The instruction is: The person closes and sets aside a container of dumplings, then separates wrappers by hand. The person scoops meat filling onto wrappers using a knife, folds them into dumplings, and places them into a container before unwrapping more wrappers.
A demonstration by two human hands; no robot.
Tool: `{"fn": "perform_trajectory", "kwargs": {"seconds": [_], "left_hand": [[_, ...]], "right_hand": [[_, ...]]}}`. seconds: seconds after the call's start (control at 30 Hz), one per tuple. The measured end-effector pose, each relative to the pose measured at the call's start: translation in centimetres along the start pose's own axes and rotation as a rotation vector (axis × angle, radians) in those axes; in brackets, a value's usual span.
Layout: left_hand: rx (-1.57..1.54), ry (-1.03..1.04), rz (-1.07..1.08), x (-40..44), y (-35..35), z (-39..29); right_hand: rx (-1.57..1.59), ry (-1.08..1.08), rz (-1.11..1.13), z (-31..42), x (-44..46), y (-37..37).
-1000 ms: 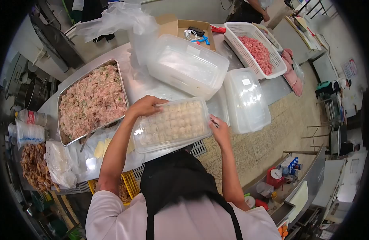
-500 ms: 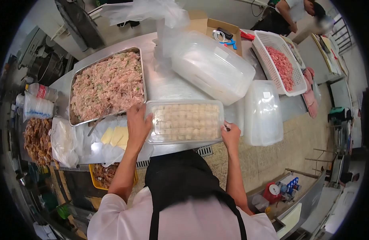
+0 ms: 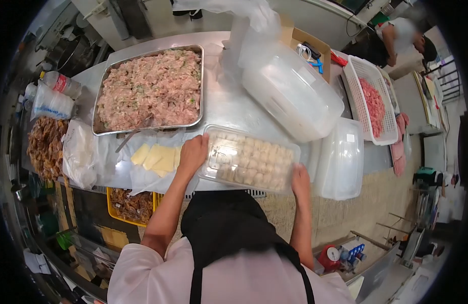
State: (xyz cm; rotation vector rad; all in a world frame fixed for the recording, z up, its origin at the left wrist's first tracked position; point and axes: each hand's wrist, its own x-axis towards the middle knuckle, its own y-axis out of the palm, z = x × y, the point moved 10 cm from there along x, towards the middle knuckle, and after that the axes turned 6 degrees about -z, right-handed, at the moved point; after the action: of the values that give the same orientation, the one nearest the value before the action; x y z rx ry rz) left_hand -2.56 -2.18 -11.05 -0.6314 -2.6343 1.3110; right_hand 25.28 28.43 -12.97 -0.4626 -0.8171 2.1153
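Observation:
A long clear plastic container (image 3: 249,159) holds rows of pale, round, dumpling-like pieces beneath a transparent, shiny lid. Gripping its left end is my left hand (image 3: 193,154), fingers closed around the edge. My right hand (image 3: 300,181) closes on the opposite end, its fingertips partly hidden. The container is level with the table's front edge and slightly slanted, its right end closer to me. Left of it, yellow wrapper-like sheets (image 3: 155,158) rest on plastic film. A metal tray (image 3: 201,109) heaped with minced meat filling (image 3: 150,91) stands behind them, a utensil handle (image 3: 128,140) sticking out.
Large translucent bins (image 3: 295,96) and another translucent container (image 3: 340,162) occupy the right side. Beyond is a white basket (image 3: 391,134) of pink meat. Brown food pieces (image 3: 44,147) and a plastic bag (image 3: 79,154) sit left. A person (image 3: 391,43) stands at far right.
My view has turned, so the table and its contents appear shifted and rotated clockwise. The container, still between both hands, now slants down to the right.

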Motion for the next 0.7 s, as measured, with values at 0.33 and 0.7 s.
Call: {"fn": "perform_trajectory", "kwargs": {"seconds": [0.33, 0.7], "left_hand": [[-0.119, -0.19, -0.048, 1.3, 1.5, 1.3], [-0.201, -0.211, 0.015, 3.1, 2.9, 2.8]], "right_hand": [[-0.098, 0.062, -0.143, 3.0, 1.8, 1.0], [-0.082, 0.061, -0.198, 3.5, 3.4, 0.7]]}}
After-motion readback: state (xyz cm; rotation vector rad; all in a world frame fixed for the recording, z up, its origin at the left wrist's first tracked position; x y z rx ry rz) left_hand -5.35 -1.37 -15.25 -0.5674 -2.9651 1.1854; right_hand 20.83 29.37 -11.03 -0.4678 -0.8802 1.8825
